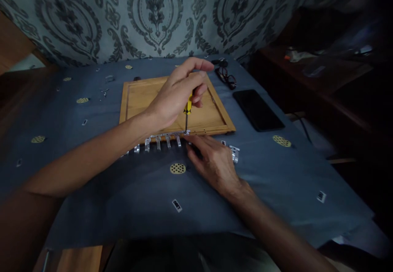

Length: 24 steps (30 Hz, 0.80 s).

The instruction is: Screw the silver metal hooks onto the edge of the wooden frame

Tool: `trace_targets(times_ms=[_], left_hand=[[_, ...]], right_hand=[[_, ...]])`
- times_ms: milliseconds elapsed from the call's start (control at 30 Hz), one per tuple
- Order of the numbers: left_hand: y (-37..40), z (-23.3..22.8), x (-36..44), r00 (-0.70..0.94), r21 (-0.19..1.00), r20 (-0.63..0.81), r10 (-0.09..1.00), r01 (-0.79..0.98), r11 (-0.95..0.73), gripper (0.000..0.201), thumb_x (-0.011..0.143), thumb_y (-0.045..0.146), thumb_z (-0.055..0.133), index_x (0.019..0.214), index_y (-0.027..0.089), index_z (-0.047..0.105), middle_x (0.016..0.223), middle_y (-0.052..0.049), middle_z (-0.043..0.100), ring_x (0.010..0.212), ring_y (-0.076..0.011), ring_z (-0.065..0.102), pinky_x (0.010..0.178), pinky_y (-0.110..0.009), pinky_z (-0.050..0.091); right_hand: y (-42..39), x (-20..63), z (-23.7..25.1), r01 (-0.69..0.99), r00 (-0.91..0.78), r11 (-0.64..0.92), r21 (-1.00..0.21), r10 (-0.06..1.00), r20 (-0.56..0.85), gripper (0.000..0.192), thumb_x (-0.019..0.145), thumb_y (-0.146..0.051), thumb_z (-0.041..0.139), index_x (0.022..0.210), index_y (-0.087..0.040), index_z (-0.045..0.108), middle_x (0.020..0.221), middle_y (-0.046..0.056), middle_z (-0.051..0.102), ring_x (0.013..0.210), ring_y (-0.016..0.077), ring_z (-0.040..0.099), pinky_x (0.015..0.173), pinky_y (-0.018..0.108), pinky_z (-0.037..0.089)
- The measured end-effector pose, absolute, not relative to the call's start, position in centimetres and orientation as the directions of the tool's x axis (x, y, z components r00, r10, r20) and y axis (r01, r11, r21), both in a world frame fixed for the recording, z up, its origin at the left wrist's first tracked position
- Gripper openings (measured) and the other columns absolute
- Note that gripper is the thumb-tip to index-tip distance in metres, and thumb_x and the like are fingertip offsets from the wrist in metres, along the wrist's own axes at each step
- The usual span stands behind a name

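Observation:
My left hand (181, 89) is closed around the handle of a yellow and black screwdriver (188, 107), held upright. Its tip meets a small metal bracket (186, 132) on the near edge of a framed wooden panel (141, 100). From the right, my right hand (211, 155) has its fingertips pinched at that same bracket, close to the screwdriver tip. Several similar metal brackets (158, 141) line the panel's edge to the left, sticking out toward me. Another loose-looking bracket (235, 154) lies just right of my right hand, partly hidden by it.
A black phone (258, 110) lies right of the panel, with eyeglasses (227, 77) behind it. Small screws (104, 94) are scattered on the left of the blue patterned cloth (129, 206). A patterned curtain (156, 14) hangs behind; dark furniture (307, 75) stands at right.

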<state>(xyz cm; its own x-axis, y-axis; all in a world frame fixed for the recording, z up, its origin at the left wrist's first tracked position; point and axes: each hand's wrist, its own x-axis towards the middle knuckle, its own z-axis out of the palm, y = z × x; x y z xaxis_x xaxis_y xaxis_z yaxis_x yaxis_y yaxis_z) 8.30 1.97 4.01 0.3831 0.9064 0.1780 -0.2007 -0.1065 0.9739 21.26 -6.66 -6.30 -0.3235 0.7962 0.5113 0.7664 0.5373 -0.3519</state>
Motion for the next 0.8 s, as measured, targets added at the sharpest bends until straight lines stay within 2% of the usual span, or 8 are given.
trace_targets(times_ms=[133, 267, 333, 400, 600, 733, 800], left_hand=[[1.7, 4.0, 9.2, 0.359, 0.965, 0.185, 0.915, -0.243, -0.100, 0.018, 0.092, 0.004, 0.039, 0.090, 0.017, 0.052, 0.050, 0.011, 0.030, 0.040, -0.0023, 0.025, 0.044, -0.016, 0.018], [2.0, 3.8, 10.0, 0.375, 0.959, 0.198, 0.906, -0.265, -0.100, 0.019, 0.100, 0.022, 0.044, 0.083, 0.019, 0.052, 0.045, 0.012, 0.022, 0.036, -0.0034, 0.018, 0.040, -0.020, 0.012], [2.3, 3.8, 10.1, 0.401, 0.969, 0.166, 0.901, -0.236, -0.073, 0.021, 0.101, 0.026, 0.044, 0.082, 0.020, 0.052, 0.043, 0.011, 0.022, 0.035, -0.0036, 0.018, 0.039, -0.021, 0.013], [2.7, 3.8, 10.0, 0.430, 0.974, 0.141, 0.892, -0.221, -0.048, 0.020, 0.101, 0.020, 0.042, 0.084, 0.021, 0.052, 0.042, 0.011, 0.024, 0.034, -0.0037, 0.019, 0.039, -0.021, 0.014], [2.8, 3.9, 9.1, 0.525, 0.974, 0.180, 0.832, -0.211, -0.078, 0.018, 0.096, 0.010, 0.039, 0.093, 0.019, 0.054, 0.044, 0.012, 0.025, 0.036, -0.0029, 0.019, 0.040, -0.017, 0.015], [2.2, 4.4, 8.9, 0.414, 0.983, 0.174, 0.893, -0.122, -0.135, 0.013, 0.100, 0.017, 0.043, 0.091, 0.018, 0.052, 0.053, 0.009, 0.040, 0.045, -0.0028, 0.039, 0.048, -0.015, 0.034], [1.9, 4.5, 8.9, 0.347, 0.982, 0.168, 0.923, -0.139, -0.127, 0.014, 0.100, 0.019, 0.047, 0.087, 0.017, 0.051, 0.054, 0.009, 0.040, 0.047, -0.0026, 0.039, 0.049, -0.016, 0.035]], right_hand=[[-6.7, 21.2, -6.3, 0.771, -0.318, 0.532, -0.349, 0.798, 0.512, 0.025, 0.094, -0.016, 0.052, 0.110, -0.020, 0.071, 0.095, 0.007, 0.079, 0.083, 0.0216, 0.073, 0.073, 0.032, 0.057], [-6.7, 21.2, -6.3, 0.768, -0.312, 0.532, -0.355, 0.796, 0.519, 0.025, 0.095, -0.016, 0.052, 0.110, -0.020, 0.071, 0.095, 0.006, 0.079, 0.083, 0.0212, 0.073, 0.074, 0.032, 0.056], [-6.7, 21.2, -6.3, 0.761, -0.311, 0.541, -0.358, 0.788, 0.531, 0.024, 0.095, -0.015, 0.052, 0.109, -0.019, 0.071, 0.096, 0.006, 0.079, 0.083, 0.0213, 0.073, 0.073, 0.032, 0.056], [-6.7, 21.1, -6.2, 0.756, -0.315, 0.553, -0.351, 0.777, 0.545, 0.022, 0.095, -0.015, 0.053, 0.106, -0.018, 0.072, 0.095, 0.007, 0.079, 0.082, 0.0213, 0.073, 0.071, 0.031, 0.055], [-6.6, 21.1, -6.3, 0.764, -0.308, 0.544, -0.348, 0.780, 0.545, 0.022, 0.093, -0.014, 0.054, 0.104, -0.020, 0.072, 0.093, 0.005, 0.079, 0.081, 0.0200, 0.073, 0.070, 0.029, 0.054], [-6.5, 21.3, -6.4, 0.767, -0.311, 0.529, -0.363, 0.802, 0.511, 0.024, 0.093, -0.015, 0.054, 0.109, -0.022, 0.071, 0.095, 0.005, 0.079, 0.084, 0.0206, 0.073, 0.071, 0.030, 0.055], [-6.5, 21.3, -6.5, 0.765, -0.318, 0.531, -0.364, 0.803, 0.503, 0.025, 0.093, -0.015, 0.054, 0.110, -0.021, 0.071, 0.095, 0.006, 0.079, 0.084, 0.0209, 0.073, 0.071, 0.030, 0.055]])
